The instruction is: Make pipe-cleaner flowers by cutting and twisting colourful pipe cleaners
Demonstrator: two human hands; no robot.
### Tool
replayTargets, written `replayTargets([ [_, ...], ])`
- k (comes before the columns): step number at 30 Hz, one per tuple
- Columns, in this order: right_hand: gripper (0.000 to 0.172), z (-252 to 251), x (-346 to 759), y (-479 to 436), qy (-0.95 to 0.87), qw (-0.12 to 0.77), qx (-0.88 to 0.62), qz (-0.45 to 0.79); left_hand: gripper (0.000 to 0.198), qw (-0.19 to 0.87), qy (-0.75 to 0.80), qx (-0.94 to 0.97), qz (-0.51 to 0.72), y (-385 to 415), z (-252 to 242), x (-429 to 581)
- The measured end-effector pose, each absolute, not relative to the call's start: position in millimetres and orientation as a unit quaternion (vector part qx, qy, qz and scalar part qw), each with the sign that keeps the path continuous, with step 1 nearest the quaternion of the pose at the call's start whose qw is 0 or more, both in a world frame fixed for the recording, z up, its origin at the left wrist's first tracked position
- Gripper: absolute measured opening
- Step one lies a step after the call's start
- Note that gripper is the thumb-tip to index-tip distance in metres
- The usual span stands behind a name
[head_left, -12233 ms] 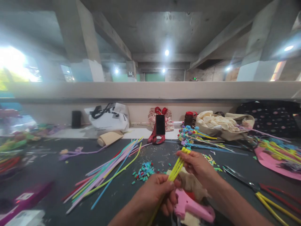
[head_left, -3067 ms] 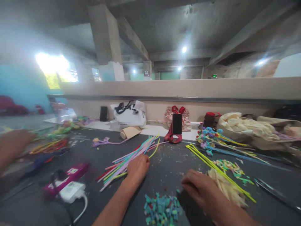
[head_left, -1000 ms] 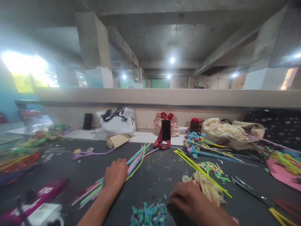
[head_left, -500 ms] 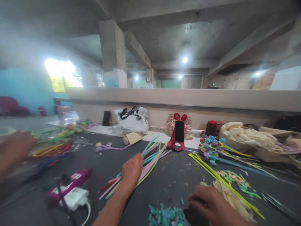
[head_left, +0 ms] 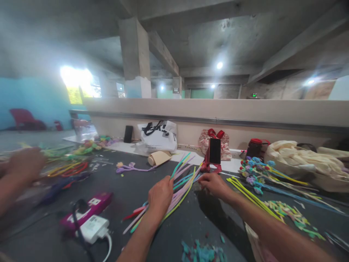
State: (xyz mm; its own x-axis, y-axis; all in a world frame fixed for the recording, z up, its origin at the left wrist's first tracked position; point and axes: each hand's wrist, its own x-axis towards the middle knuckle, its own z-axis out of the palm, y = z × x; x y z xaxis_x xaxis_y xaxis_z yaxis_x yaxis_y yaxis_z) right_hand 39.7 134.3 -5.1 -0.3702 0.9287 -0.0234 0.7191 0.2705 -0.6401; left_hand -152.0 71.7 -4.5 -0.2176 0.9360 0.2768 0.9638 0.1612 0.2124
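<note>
My left hand is closed around a bunch of long fuzzy pipe cleaners in pink, lilac, teal, yellow and red, which fan out past it on both sides over the dark table. At the far right end of the bunch, my right hand has its fingers pinched at the tip of a pale blue strand. Just right of that hand lie several yellow-green pipe cleaners. Short teal cut pieces are heaped at the near edge, partly out of frame.
A purple power strip with a white adapter is at the left. A phone stands upright at the back. Pipe-cleaner flowers and pale cuttings lie right. Another person's hand is at the far left, blurred.
My right hand has moved up and left from the near right side to the end of the bunch. My left hand keeps its hold. The view has shifted slightly.
</note>
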Motion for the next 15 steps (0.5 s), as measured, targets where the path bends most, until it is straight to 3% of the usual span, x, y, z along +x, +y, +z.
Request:
replayTargets([
  [10,0.023,-29,11,177,-0.669,0.192,-0.615,0.371,0.033,0.025,-0.760,-0.626,-0.174,73,-7,-151],
  [15,0.026,-31,34,182,-0.600,0.270,-0.616,0.434,0.030,0.006,-0.760,-0.627,-0.171,73,-5,-149],
])
